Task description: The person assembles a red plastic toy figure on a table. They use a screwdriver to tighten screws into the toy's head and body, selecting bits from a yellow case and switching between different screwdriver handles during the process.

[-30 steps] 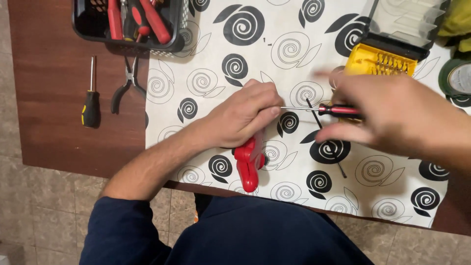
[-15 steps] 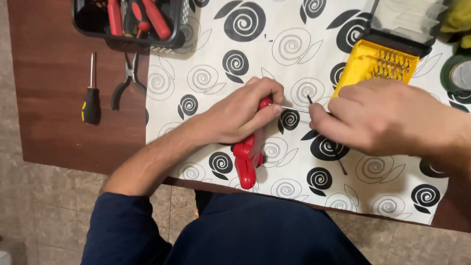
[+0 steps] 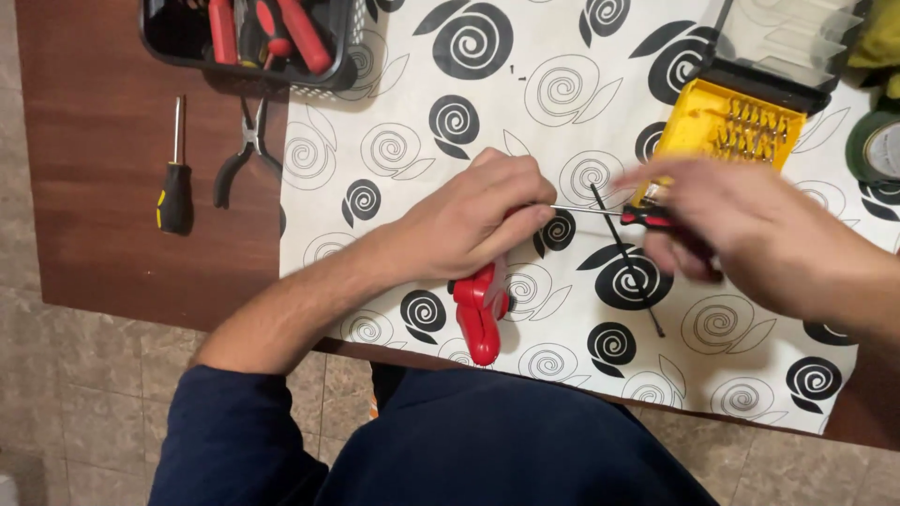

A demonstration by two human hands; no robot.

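Note:
My left hand (image 3: pixel 473 223) presses down on a red plastic tool (image 3: pixel 478 309) that lies on the white cloth with black spirals (image 3: pixel 525 75); the tool's red handle sticks out below my palm. My right hand (image 3: pixel 741 234), blurred by motion, grips a small screwdriver with a red and black handle (image 3: pixel 656 219). Its thin metal shaft (image 3: pixel 586 210) runs left and meets the fingertips of my left hand. A thin black rod (image 3: pixel 626 258) lies slanted on the cloth under the screwdriver.
An open yellow bit case (image 3: pixel 736 126) sits at the upper right, a roll of green tape (image 3: pixel 877 145) beside it. A black basket (image 3: pixel 253 37) of red-handled tools stands at top left. Pliers (image 3: pixel 246 150) and a black screwdriver (image 3: pixel 175 178) lie on the brown table (image 3: pixel 94 141).
My right hand has pulled back to the right, so the screwdriver's handle and shaft show again. My left hand has stayed on the red tool.

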